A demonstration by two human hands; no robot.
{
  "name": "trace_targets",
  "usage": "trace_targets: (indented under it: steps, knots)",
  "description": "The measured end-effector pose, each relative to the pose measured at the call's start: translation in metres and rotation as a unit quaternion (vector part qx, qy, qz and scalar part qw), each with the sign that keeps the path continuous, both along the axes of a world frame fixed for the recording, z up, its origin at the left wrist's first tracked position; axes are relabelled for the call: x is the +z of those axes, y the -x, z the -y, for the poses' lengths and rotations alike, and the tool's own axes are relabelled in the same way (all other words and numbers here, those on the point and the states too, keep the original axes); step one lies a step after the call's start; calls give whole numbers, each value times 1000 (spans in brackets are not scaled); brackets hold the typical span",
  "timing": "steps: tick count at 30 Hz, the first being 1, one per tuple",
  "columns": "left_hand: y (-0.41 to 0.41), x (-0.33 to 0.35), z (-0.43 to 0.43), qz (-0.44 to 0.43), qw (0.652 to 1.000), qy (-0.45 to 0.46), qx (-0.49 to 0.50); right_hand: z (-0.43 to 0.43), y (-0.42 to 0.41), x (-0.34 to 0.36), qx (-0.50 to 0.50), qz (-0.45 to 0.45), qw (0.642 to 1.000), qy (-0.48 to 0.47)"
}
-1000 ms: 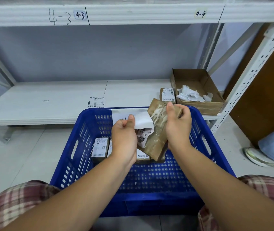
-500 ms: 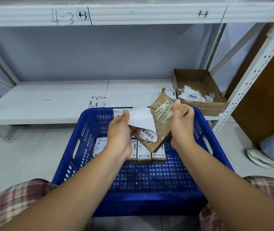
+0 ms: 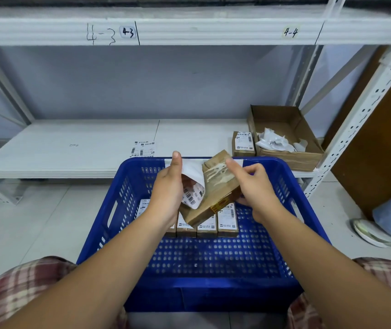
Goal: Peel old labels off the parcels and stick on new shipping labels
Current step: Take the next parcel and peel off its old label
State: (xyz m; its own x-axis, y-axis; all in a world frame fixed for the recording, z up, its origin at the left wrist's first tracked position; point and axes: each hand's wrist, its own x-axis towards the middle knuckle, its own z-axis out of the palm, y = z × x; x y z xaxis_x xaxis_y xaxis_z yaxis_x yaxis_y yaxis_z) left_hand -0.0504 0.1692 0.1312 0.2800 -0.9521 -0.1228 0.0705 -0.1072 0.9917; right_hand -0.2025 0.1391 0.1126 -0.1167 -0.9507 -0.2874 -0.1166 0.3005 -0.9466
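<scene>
The left hand [image 3: 166, 193] pinches the old label [image 3: 193, 176], thumb up, its white backing curling off the brown parcel [image 3: 218, 188]. The right hand [image 3: 256, 188] grips the parcel's 3 o'clock edge, fingers curled under it, tilting it above the blue crate [image 3: 213, 293]. A row of labelled parcels [image 3: 227, 219] stands in the crate below. On the shelf [image 3: 71, 148], at 1 o'clock from the crate, a cardboard box [image 3: 284, 119] holds crumpled labels [image 3: 272, 141], with a small parcel [image 3: 243, 143] touching its 9 o'clock side. A loose shipping label [image 3: 143, 148] lies at 11 o'clock.
</scene>
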Motion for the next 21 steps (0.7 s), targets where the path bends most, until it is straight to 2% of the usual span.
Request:
trace_targets:
  steps: [5, 8, 11, 17, 21]
  knots:
    - [-14, 5, 5, 128, 989, 54, -55, 2, 12, 11, 52, -5, 997, -49]
    - [-18, 2, 8, 148, 984, 71, -69, 3, 14, 9, 113, -18, 991, -63]
    - [-20, -1, 12, 87, 994, 54, -40, 2, 13, 5, 168, -14, 984, -49]
    - [-21, -5, 20, -78, 997, -22, 8, 6, 11, 2, 99, 39, 994, -7]
    - [-13, -11, 19, -96, 994, -42, 33, 3, 8, -1, 110, 20, 994, 4]
